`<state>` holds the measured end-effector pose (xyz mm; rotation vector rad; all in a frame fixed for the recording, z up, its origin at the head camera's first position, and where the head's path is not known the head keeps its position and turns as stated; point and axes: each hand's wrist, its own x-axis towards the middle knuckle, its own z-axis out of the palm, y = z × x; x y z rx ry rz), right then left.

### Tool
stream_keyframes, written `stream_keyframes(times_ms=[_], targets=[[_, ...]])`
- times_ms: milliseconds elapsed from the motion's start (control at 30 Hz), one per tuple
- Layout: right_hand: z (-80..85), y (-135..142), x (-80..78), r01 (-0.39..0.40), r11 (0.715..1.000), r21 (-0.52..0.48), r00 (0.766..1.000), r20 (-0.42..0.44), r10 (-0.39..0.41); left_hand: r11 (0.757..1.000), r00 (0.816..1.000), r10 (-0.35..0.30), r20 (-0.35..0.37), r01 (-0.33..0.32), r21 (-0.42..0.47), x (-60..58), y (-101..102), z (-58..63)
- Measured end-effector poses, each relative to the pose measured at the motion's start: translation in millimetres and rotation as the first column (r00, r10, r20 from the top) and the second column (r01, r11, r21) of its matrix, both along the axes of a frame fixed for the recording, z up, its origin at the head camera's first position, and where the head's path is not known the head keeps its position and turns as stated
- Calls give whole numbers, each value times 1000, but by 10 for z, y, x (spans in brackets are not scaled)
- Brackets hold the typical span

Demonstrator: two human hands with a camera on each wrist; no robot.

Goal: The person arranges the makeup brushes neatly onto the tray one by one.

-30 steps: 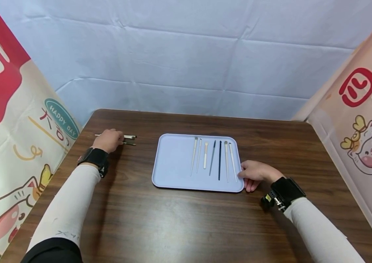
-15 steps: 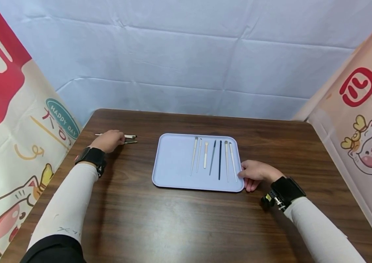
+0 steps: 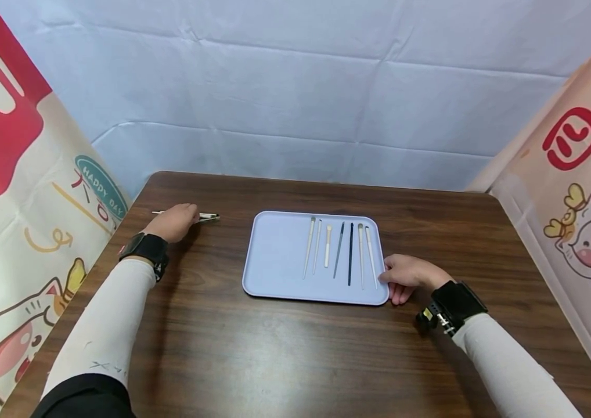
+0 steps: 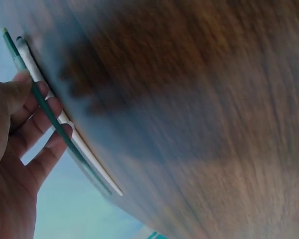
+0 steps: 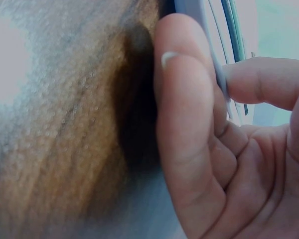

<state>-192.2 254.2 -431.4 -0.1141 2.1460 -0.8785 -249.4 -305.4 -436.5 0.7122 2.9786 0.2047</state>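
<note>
At the table's left my left hand (image 3: 172,223) pinches a slim green brush (image 4: 46,108) between thumb and fingertips. A white-handled brush (image 4: 32,63) with a dark tip lies right beside it, behind the fingers in the left wrist view; whether the fingers touch it I cannot tell. My right hand (image 3: 409,274) grips the near right corner of a pale lilac tray (image 3: 271,255), thumb over the rim and fingers curled against its outside. Several slim brushes lie side by side across the tray's right half, among them a black brush (image 3: 350,255) and a dark teal brush (image 3: 339,249).
The brown wooden table (image 3: 269,354) ends behind the tray at a pale blue cloth backdrop (image 3: 295,98). Printed cloth panels stand along the left and right sides, close to the table's edges.
The green brush has shifted away from me with my left hand, from apart on the near side to alongside the white-handled brush. My right hand stays at the tray corner.
</note>
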Motion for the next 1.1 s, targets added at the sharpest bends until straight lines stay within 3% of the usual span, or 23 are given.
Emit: stream_keyframes(times_ms=[667,1100], targets=[[0,4,-2,0,1000,-17,1000,0,0,998,998,47,-47,-48,-30,-21,237,141],[-12,11,-7,-6,1000,-18,1000,-4,6,991,991,124,42,-122,-47,-65,514,279]])
